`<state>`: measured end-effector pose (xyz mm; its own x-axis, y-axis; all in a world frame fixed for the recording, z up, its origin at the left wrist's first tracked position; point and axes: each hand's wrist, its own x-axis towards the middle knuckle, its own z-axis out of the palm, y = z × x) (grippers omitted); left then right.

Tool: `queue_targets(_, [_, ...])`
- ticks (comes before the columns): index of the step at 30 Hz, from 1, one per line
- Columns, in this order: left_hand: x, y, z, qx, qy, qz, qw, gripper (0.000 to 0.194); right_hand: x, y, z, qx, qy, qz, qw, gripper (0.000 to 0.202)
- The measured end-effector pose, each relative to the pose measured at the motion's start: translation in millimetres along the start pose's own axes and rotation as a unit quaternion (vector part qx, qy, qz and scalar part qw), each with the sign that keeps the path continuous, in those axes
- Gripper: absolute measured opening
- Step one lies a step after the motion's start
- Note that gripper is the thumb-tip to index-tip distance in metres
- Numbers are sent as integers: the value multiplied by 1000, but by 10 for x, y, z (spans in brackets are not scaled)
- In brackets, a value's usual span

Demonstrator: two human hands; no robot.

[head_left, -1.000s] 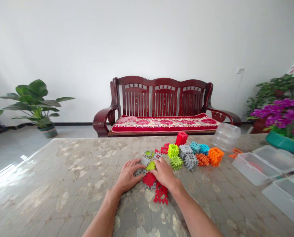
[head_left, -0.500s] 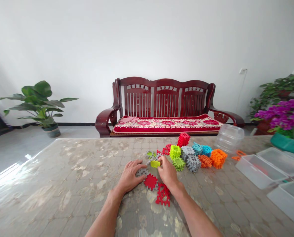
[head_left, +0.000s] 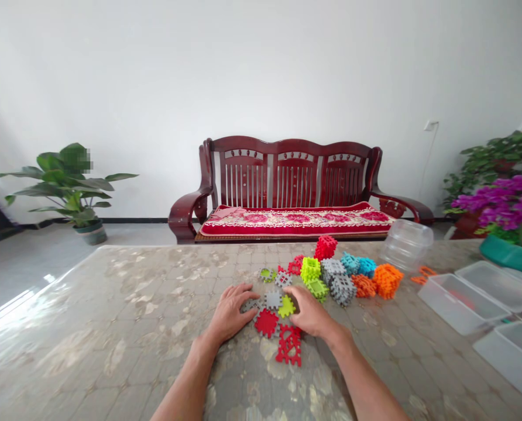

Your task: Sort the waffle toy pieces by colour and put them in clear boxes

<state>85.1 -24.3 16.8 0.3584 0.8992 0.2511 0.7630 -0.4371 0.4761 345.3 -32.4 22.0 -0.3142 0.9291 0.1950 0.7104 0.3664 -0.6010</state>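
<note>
The left hand [head_left: 232, 311] partly hides a grey lattice piece [head_left: 252, 304]. Pixelation obscures part of a plant leaf [head_left: 71, 156] toward nine o'clock; the edge crops purple flowers [head_left: 509, 202] at three.

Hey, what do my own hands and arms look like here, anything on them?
Your left hand and right hand are bare, with no gloves. No rings, watch or bracelet can be made out. Both forearms show no sleeve as far as the picture reaches.
</note>
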Motion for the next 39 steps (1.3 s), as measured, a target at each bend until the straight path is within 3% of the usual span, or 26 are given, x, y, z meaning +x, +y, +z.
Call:
queue_targets(6, [10, 17, -19, -5, -10, -5, 1000, 33, 42, -127, -171, -62, -63, -25, 996, 60])
queue_targets(13, [15, -1, -7, -6, -9, -6, 1000, 32, 70, -290, -212, -150, -69, -46, 985, 49])
queue_targets(20, [20, -5, -4, -4, -16, -11, 1000, 33, 61, -316, -304, -199, -90, -45, 975, 65])
queue_targets(27, [18, -5, -4, -7, -10, -12, 1000, 33, -17, -344, -555, -255, -115, -22, 960, 60])
queue_targets(35, [18, -15, -5, -8, -8, -8, 1000, 32, -20, -332, -791, -228, -110, -2, 967, 74])
queue_targets(39, [19, -20, -1, -7, 0, 1, 1000, 31, 35, -220, -944, -205, -45, 41, 977, 71])
